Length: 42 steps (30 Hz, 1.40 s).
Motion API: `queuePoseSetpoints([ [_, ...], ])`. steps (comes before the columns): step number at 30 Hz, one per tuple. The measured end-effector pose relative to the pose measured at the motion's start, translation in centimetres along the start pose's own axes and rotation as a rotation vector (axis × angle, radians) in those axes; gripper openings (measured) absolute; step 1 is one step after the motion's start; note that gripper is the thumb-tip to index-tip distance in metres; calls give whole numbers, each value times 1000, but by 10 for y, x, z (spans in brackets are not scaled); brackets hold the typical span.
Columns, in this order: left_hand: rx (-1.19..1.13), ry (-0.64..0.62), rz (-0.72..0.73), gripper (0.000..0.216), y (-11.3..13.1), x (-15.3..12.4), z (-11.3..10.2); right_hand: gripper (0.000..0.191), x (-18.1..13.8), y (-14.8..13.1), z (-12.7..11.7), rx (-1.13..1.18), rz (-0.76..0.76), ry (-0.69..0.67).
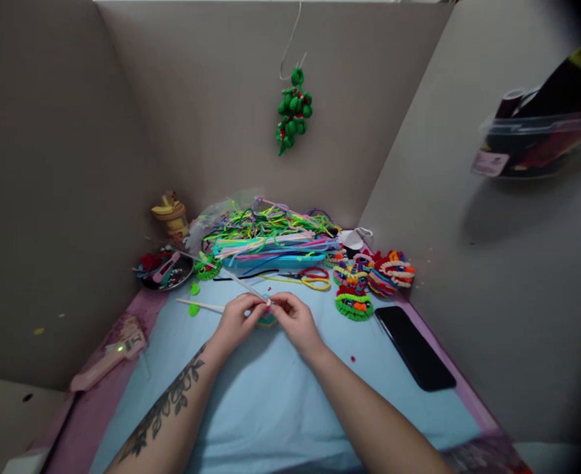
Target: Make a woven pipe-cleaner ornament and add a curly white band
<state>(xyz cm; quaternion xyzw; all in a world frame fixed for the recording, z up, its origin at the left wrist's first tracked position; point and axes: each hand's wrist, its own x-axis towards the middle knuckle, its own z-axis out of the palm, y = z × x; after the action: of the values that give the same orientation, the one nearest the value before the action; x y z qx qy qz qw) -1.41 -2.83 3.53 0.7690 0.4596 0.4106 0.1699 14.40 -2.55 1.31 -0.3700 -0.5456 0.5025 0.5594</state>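
Note:
My left hand [238,320] and my right hand [298,324] meet over the middle of the cloth, both with fingers pinched together. Between their fingertips is the end of a white pipe cleaner [246,285], which slants up and away to the left. Just under the fingers sits a small teal and multicoloured pipe-cleaner piece [267,321], mostly hidden by my hands; whether they also grip it is unclear. Another white pipe cleaner [199,305] extends left from beside my left hand. Light-green fuzzy pieces [194,309] lie near it.
Red-and-yellow scissors [315,278] lie beyond my hands, before a blue tray [275,262] heaped with pipe cleaners. Finished colourful pieces [354,304] and a phone [414,347] are at right. A pink glue gun [110,359] and metal bowl [184,271] are left. Grey panels [211,99] surround the table.

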Motion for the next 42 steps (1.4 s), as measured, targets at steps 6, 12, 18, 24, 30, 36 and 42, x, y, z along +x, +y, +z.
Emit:
queuePoseSetpoints([
  [6, 7, 18, 2, 12, -4, 0, 1, 16, -1, -3, 1, 32, 68, -37],
  [12, -11, 21, 10, 12, -5, 1, 2, 17, -2, -7, 2, 51, 119, -89],
  [18, -4, 29, 14, 12, -7, 0, 1, 21, -2, -6, 4, 122, 203, -122],
  [24, 11, 33, 17, 12, -8, -1, 0, 25, -3, -5, 4, 175, 212, -139],
  [30, 1, 4, 38, 10, -5, 0, -1, 28, -2, -3, 1, 138, 191, -73],
  [36, -69, -21, 37, 12, 2, 2, -4, 26, 0, -5, 0, 207, 255, -29],
  [42, -179, -41, -104, 12, -1, 3, 0, 30, 1, -7, 1, 322, 417, -108],
])
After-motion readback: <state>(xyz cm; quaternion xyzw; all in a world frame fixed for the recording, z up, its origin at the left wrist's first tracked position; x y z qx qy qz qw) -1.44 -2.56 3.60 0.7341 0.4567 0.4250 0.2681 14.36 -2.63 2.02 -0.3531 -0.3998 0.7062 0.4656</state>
